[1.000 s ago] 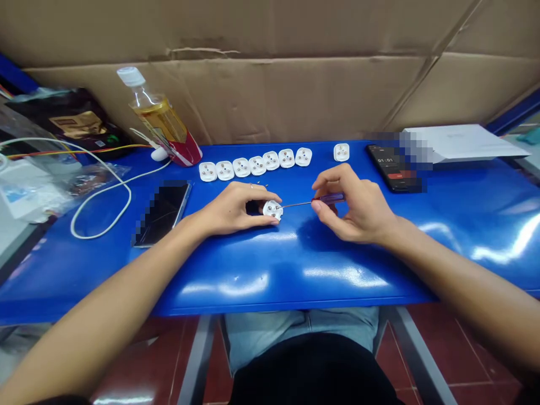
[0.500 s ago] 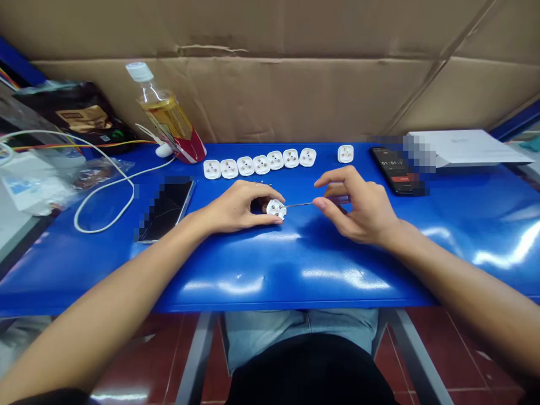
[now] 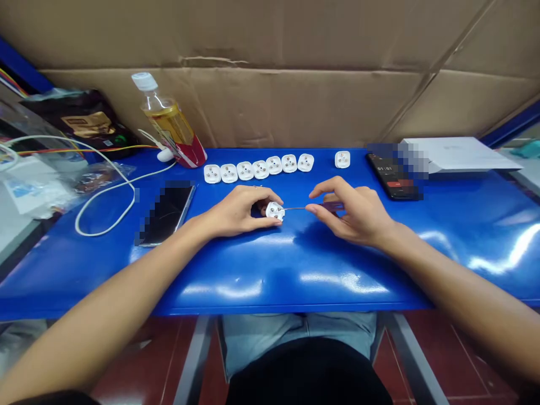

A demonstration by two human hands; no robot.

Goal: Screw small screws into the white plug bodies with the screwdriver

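Note:
My left hand (image 3: 238,211) grips a small white three-pin plug body (image 3: 275,211) on the blue tabletop, fingers behind it and thumb along its near side. My right hand (image 3: 352,212) pinches a purple-handled screwdriver (image 3: 333,206) between thumb and fingers. Its thin metal shaft points left, and the tip reaches the plug's right edge. A row of several matching white plug bodies (image 3: 260,170) lies beyond my hands, with one more plug body (image 3: 342,160) set apart to the right.
The blue table (image 3: 295,281) holds a blurred phone (image 3: 166,214), a timer-showing phone (image 3: 393,175), a bottle of yellow liquid (image 3: 169,124), a looped white cable (image 3: 105,194) and white papers (image 3: 459,154). Cardboard (image 3: 270,107) stands behind the table.
My right hand has moved left, bringing the screwdriver tip to the plug, and the purple handle shows again between my fingers. The left hand stays on the plug. The view has shifted slightly.

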